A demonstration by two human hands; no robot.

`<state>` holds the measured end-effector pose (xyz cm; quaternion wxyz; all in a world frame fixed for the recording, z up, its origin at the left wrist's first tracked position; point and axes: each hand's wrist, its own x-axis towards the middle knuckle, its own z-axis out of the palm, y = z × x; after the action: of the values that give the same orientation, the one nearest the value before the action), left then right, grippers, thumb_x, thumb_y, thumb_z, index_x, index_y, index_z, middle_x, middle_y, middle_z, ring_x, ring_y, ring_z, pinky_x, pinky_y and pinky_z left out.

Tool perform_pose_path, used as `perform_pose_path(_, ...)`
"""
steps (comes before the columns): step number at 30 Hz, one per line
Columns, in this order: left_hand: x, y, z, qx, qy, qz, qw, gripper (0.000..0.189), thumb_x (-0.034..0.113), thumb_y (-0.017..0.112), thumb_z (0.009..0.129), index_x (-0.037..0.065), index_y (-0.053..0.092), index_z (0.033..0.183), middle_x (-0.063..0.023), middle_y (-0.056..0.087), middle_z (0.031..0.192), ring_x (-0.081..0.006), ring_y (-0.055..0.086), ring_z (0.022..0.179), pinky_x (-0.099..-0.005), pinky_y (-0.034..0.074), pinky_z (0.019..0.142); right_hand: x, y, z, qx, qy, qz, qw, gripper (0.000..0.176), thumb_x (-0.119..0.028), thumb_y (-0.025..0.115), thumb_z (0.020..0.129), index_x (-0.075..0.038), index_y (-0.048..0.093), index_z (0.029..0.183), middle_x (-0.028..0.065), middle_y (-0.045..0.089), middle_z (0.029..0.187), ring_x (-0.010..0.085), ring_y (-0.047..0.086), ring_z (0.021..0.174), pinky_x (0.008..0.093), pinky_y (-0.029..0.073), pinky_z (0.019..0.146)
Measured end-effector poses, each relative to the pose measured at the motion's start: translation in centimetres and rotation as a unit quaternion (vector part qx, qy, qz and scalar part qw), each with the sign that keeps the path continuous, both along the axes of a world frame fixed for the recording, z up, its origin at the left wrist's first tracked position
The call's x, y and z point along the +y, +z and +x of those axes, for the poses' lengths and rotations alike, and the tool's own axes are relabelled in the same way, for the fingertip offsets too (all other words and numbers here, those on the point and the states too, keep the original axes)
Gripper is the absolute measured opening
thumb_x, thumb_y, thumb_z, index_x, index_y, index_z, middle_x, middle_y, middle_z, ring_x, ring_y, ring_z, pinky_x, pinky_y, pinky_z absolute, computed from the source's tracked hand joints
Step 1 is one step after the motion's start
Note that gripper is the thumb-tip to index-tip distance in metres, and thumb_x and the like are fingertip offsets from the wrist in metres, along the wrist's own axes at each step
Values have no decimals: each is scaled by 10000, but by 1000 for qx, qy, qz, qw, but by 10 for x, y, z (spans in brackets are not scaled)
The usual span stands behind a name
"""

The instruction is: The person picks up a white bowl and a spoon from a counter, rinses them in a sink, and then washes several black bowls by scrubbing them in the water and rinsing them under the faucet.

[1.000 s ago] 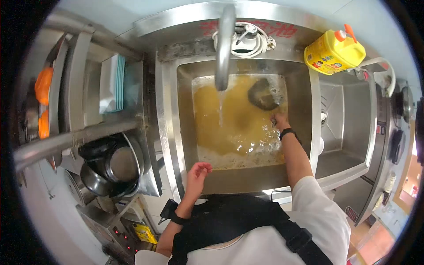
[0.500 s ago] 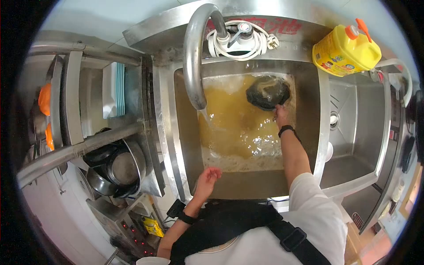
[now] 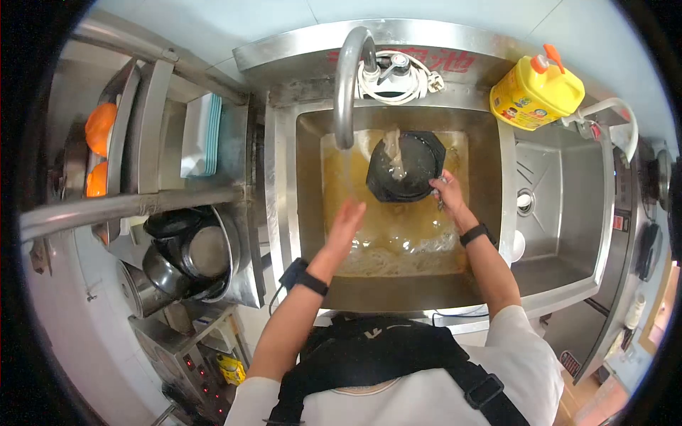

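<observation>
A black bowl [image 3: 415, 186] with an angular rim is tilted above the cloudy yellowish water, with a pale brown strip of something in it. My right hand [image 3: 446, 190] pinches its right edge; a small silvery bit shows under the fingers, too small to name. My left hand [image 3: 347, 221], slightly blurred, is held over the water to the lower left of the bowl, fingers stretched out and holding nothing I can see. A thin stream runs from the curved faucet [image 3: 346, 92] just above that hand.
The sink [image 3: 398, 295] has steel walls. A yellow jug [image 3: 536, 92] stands on the back right ledge beside a second basin [image 3: 561, 199]. A coiled white cable [image 3: 398, 92] sits behind the faucet. At left are blue-white trays [image 3: 202, 135] and stacked pots [image 3: 192, 255].
The bowl has been lifted from the water and moved left and nearer the faucet in my right hand. My left hand has moved up and forward, over the water.
</observation>
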<state>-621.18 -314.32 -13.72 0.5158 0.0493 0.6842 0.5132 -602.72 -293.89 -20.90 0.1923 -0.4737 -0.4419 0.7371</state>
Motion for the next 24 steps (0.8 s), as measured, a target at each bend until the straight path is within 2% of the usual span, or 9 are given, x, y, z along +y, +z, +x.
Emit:
perform_pose_path(3, 19, 7, -2, -142, 31, 35, 989, 692, 365, 590, 792, 107, 219, 1315, -82, 390, 1251, -200, 393, 1129, -388, 345, 904, -19, 37, 2, 1, 54, -21, 998, 190, -79, 576, 735, -119, 548, 919, -46, 561, 788, 44, 468, 604, 187, 344, 443)
perform_pose_path(5, 24, 34, 3, -137, 53, 68, 987, 535, 294, 620, 779, 66, 394, 1207, -88, 490, 1138, -177, 500, 1004, -337, 433, 804, -32, 55, 4, -3, 101, -34, 994, 174, -89, 575, 743, -120, 548, 912, -46, 561, 786, 40, 462, 609, 189, 357, 456)
perform_pose_path(9, 9, 16, 3, -138, 65, 93, 984, 394, 230, 644, 762, 35, 503, 1074, -59, 583, 971, -144, 566, 829, -295, 457, 707, -42, 87, 4, -3, 178, -36, 983, 163, -98, 573, 751, -114, 550, 912, -57, 552, 775, 35, 464, 603, 191, 376, 474)
perform_pose_path(12, -2, -6, 7, -12, 76, 42, 996, 266, 185, 639, 768, 32, 553, 967, -34, 601, 874, -135, 578, 752, -280, 466, 649, -44, 105, -8, -90, 280, 12, 956, 224, -175, 596, 760, -105, 536, 965, 3, 580, 765, 109, 533, 578, 240, 425, 484)
perform_pose_path(13, -4, -11, 7, 12, 86, 54, 995, 243, 158, 640, 763, 27, 557, 951, -36, 603, 845, -132, 574, 729, -285, 460, 640, -43, 104, -16, -222, 292, 250, 896, 315, -258, 614, 747, -113, 521, 1010, 48, 578, 787, 166, 561, 595, 277, 445, 493)
perform_pose_path(14, -5, -17, 7, 35, 94, 65, 993, 221, 131, 641, 758, 22, 562, 934, -37, 605, 817, -130, 570, 705, -290, 455, 631, -44, 103, -22, -338, 279, 467, 768, 411, -341, 632, 734, -121, 505, 1056, 92, 576, 809, 224, 588, 613, 315, 465, 502)
perform_pose_path(17, -6, -9, 1, 18, 145, 58, 988, 235, 120, 642, 758, 12, 553, 947, -39, 603, 848, -125, 563, 720, -286, 452, 638, -66, 134, -59, -330, 313, 562, 691, 566, -466, 627, 671, -155, 467, 1115, 162, 531, 870, 308, 595, 646, 363, 467, 500)
perform_pose_path(20, -6, -32, -13, 131, 138, 74, 979, 234, 106, 636, 760, 5, 551, 953, -42, 602, 868, -129, 561, 729, -290, 452, 647, -75, 137, -85, -401, 295, 547, 673, 579, -504, 611, 650, -208, 482, 1130, 170, 488, 962, 293, 594, 634, 358, 475, 508)
perform_pose_path(24, 5, 5, -19, 108, 149, 85, 979, 210, 76, 605, 777, 4, 550, 967, -45, 598, 893, -132, 557, 770, -289, 447, 674, -75, 130, -102, -387, 256, 578, 671, 538, -516, 594, 656, -207, 515, 1089, 173, 477, 947, 297, 591, 630, 359, 480, 505)
